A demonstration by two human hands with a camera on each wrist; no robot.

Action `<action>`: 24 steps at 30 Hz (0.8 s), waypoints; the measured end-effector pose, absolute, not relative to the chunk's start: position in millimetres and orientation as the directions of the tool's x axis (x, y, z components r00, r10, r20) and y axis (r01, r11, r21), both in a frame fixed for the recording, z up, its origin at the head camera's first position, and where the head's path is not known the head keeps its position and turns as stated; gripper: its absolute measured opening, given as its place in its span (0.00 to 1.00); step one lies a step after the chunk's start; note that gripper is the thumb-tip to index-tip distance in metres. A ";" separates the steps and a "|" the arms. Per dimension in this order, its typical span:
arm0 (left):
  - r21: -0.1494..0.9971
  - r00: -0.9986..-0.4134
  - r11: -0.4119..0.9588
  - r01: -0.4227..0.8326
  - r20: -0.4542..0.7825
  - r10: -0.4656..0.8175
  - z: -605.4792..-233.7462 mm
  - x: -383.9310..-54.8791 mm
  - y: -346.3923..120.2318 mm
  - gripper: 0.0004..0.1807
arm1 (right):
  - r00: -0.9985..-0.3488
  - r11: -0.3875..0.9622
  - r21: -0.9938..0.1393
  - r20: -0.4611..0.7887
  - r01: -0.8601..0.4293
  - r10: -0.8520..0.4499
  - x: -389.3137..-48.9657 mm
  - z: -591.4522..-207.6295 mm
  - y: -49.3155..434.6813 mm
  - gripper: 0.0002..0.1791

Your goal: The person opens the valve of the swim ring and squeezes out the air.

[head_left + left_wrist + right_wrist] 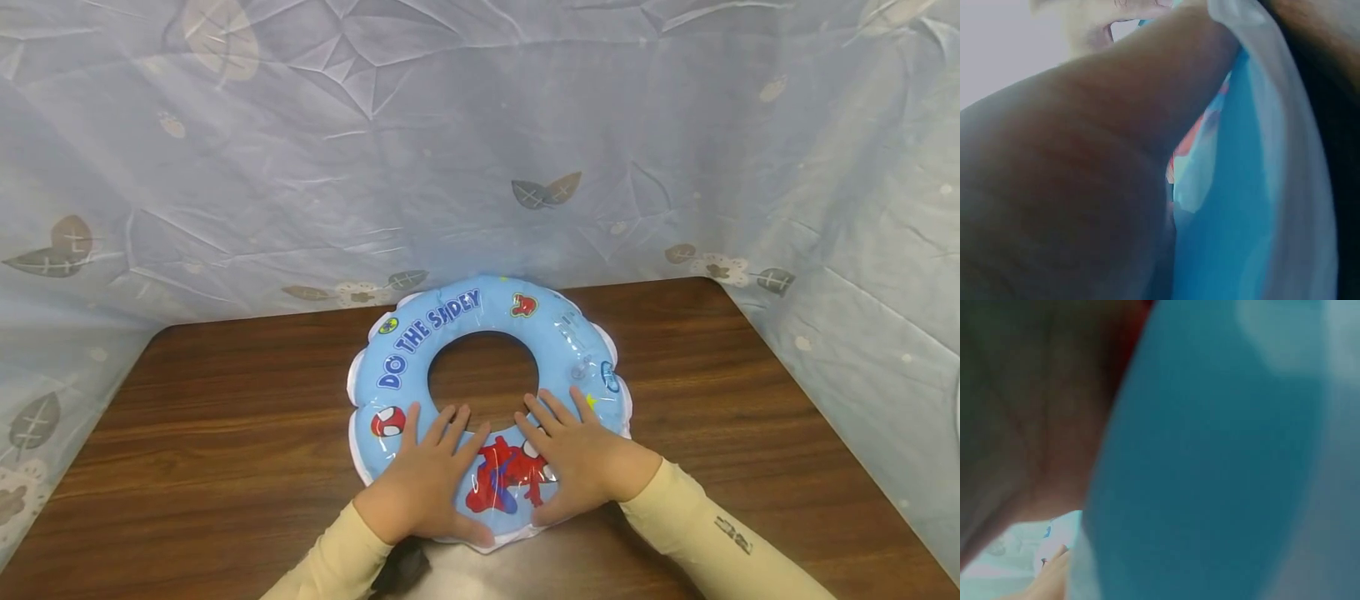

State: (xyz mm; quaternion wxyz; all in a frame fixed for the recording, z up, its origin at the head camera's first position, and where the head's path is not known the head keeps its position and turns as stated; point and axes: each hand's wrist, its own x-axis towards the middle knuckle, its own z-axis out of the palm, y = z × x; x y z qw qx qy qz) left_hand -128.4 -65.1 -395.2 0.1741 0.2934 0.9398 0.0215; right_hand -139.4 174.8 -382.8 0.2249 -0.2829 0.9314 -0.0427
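Observation:
A light blue inflatable swim ring [491, 304] with a white scalloped edge, red cartoon figures and dark blue lettering lies flat on the table, looking inflated. Across its near left part my left hand [427, 483] rests with fingers spread. My right hand [581, 458] presses on the near right part, its fingers also spread and reaching towards the inner hole. Up close in the left wrist view, the ring's side [1241, 200] is beside the left hand [1085, 144]. The right wrist view shows the blue vinyl against the right hand [1029, 412], with the fingertips mostly hidden.
The brown wood-grain table [225, 433] has rounded far corners. A pale grey-blue cloth with leaf prints [450, 150] hangs behind it and along its sides. Something small and black [405, 567] shows beside the left wrist.

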 end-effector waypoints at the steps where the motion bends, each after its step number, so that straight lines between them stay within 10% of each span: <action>1: 0.142 -0.767 0.827 0.544 -0.315 0.559 -395.2 -128.2 -64.9 0.69 | -0.740 0.838 -0.202 -0.398 -0.506 -0.543 -139.2 -382.8 174.3 0.65; 24: 0.201 -0.748 0.811 0.549 -0.314 0.585 -392.5 -134.3 -70.2 0.67 | -0.736 0.833 -0.230 -0.390 -0.503 -0.553 -141.0 -382.5 174.9 0.64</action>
